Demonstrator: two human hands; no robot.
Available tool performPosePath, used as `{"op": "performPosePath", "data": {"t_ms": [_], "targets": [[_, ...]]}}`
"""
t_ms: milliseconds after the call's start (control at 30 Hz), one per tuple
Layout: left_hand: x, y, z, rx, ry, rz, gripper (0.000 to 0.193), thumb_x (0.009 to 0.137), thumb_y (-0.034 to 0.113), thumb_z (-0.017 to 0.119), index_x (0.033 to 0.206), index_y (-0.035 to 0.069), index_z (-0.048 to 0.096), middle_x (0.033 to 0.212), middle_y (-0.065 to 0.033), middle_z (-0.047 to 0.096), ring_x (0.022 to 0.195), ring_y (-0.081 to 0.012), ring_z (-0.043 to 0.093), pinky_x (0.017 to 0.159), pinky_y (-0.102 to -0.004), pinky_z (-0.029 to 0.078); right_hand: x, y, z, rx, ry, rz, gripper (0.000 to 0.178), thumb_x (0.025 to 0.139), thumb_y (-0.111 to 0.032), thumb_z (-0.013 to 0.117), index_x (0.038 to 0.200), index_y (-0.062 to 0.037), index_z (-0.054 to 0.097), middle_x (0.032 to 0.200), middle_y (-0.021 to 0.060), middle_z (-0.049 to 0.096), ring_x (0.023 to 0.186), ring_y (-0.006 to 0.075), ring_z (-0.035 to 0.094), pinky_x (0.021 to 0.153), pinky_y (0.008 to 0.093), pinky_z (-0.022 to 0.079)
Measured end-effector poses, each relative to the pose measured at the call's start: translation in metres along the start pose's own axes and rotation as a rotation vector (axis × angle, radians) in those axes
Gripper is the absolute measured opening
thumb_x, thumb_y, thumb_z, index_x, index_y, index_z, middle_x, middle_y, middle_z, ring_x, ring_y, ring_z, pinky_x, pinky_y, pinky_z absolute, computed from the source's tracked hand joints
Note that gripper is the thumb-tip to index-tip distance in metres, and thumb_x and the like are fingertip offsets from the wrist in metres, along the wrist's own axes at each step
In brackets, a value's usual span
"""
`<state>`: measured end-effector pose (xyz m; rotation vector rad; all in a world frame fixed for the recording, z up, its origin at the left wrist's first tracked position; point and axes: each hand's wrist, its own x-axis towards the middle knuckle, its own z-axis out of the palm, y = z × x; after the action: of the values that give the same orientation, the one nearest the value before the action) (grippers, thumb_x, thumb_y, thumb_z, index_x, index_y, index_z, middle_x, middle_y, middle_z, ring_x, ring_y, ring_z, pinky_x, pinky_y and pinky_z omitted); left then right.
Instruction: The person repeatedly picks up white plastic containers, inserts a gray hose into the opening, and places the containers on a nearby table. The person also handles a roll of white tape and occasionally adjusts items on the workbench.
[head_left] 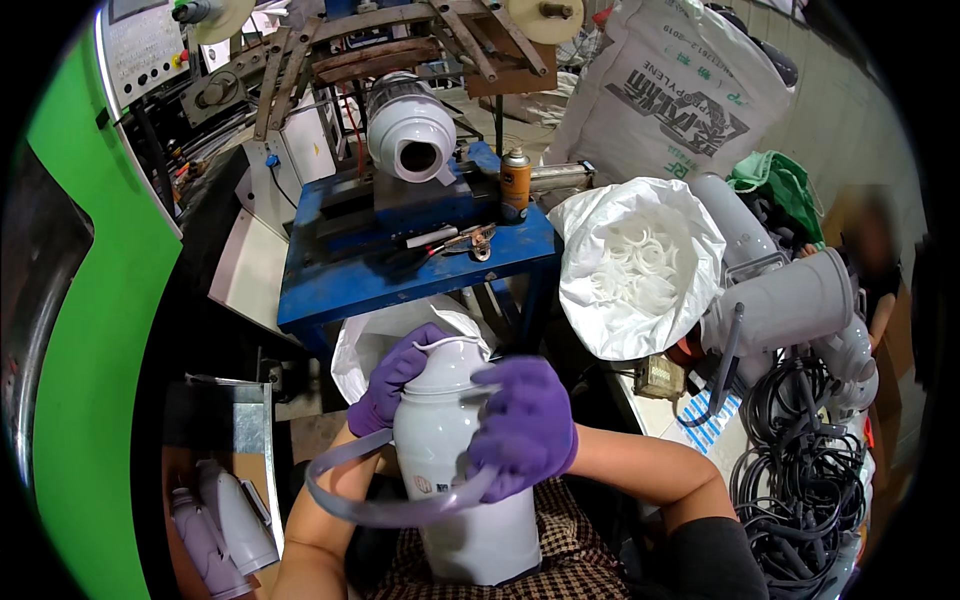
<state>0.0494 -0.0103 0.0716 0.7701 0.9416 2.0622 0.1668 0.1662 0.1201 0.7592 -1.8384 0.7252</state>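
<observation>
A pale grey insulated jug [461,540] stands upright between my forearms, against my checked apron. My left hand [398,375], in a purple glove, is closed at the jug's top beside the spout, fingers bent over the rim. My right hand [525,425], also gloved in purple, lies against the jug's right side, its fingers smeared by motion and partly hidden. A curved translucent grey handle [345,498] leaves the jug's left side, loops out in front and runs under my right hand. That hand hides its right end.
Ahead stands a blue bench [420,275] bearing another jug [410,130], a spray can [515,185] and pliers [460,240]. A white sack [640,270] holds white rings. Right are stacked jugs [785,305] and black handles [790,470]; left, a box of jugs [235,520]. Another person [880,270] is far right.
</observation>
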Motion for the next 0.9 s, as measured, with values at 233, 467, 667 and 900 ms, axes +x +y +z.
{"op": "performPosePath", "data": {"t_ms": [233,467,667,900], "targets": [[0.009,0.002,-0.001,0.49,0.241,0.132,0.051,0.1,0.029,0.058,0.143,0.002,0.05,0.141,-0.0144,0.056,0.131,-0.0231,0.054,0.113,-0.0346,0.039,-0.025,0.056,0.027,0.726,0.465,1.141,0.024,0.101,-0.017,0.056,0.079,-0.0064,0.057,0.067,-0.0026,0.052,0.056,0.0054,0.042,0.065,0.0258,0.044],[0.009,0.021,-0.002,1.747,0.197,1.099,0.033,0.097,0.012,0.059,0.129,0.005,0.064,0.131,-0.0161,0.065,0.133,-0.0376,0.056,0.116,-0.0519,0.039,-0.076,0.1,0.022,1.369,0.06,1.093,0.05,0.104,-0.035,0.043,0.132,0.0026,0.062,0.132,0.0164,0.066,0.119,0.0265,0.063,0.107,0.0402,0.047],[0.01,-0.024,-0.021,0.712,0.43,0.988,0.056,0.101,-0.005,0.045,0.156,0.002,0.038,0.162,-0.0195,0.035,0.142,-0.0332,0.048,0.115,-0.0447,0.045,-0.085,0.089,0.04,1.607,0.259,1.006,0.048,0.1,-0.035,0.047,0.127,-0.0001,0.067,0.126,0.0229,0.069,0.117,0.0323,0.066,0.107,0.0437,0.049],[-0.019,0.011,0.006,0.027,0.271,0.404,0.038,0.108,0.026,0.044,0.135,0.0,0.046,0.145,-0.0213,0.051,0.138,-0.0358,0.048,0.118,-0.0483,0.038,-0.076,0.085,0.033,1.736,0.142,0.925,0.051,0.1,-0.043,0.049,0.131,-0.0058,0.066,0.136,0.0229,0.063,0.126,0.0352,0.06,0.112,0.0477,0.044]]}}
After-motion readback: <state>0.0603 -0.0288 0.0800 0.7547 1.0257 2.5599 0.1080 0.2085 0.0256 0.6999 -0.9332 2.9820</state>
